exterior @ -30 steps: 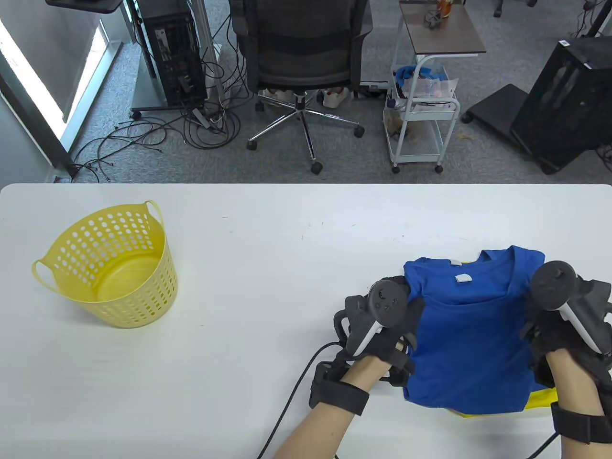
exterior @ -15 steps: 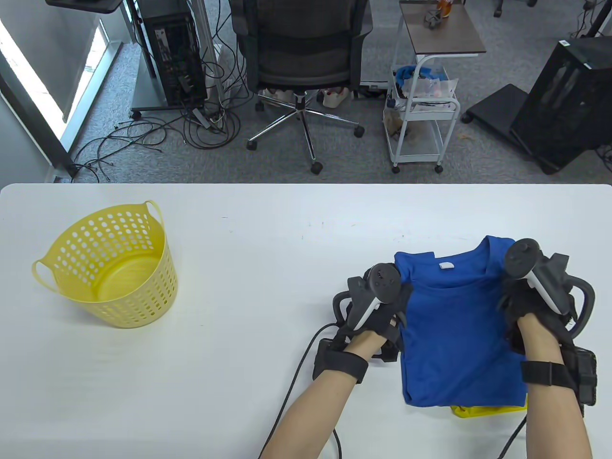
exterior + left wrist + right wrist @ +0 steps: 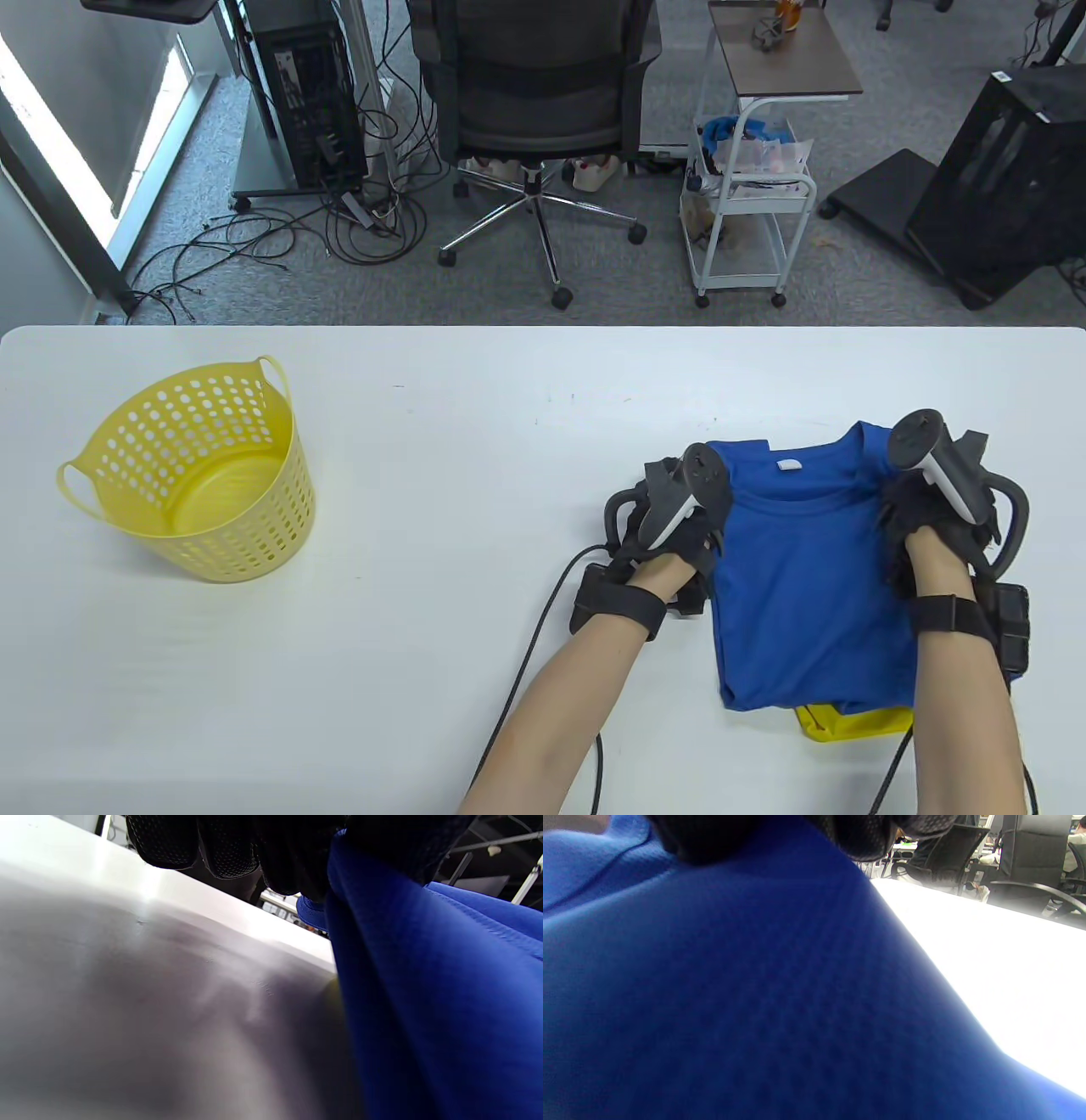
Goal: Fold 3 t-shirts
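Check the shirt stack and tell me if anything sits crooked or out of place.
Slightly off. The blue t-shirt, gripped at its sides by the left hand and right hand, does not fully cover the yellow t-shirt beneath: a yellow strip pokes out at the near right corner. The yellow basket stands upright.

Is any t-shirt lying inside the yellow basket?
No, the yellow basket holds nothing; the blue t-shirt lies on the table far from it.

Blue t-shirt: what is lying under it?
A yellow garment sticks out from under the near edge of the blue t-shirt. The blue shirt covers the rest of it, so its shape, and anything else underneath, cannot be seen.
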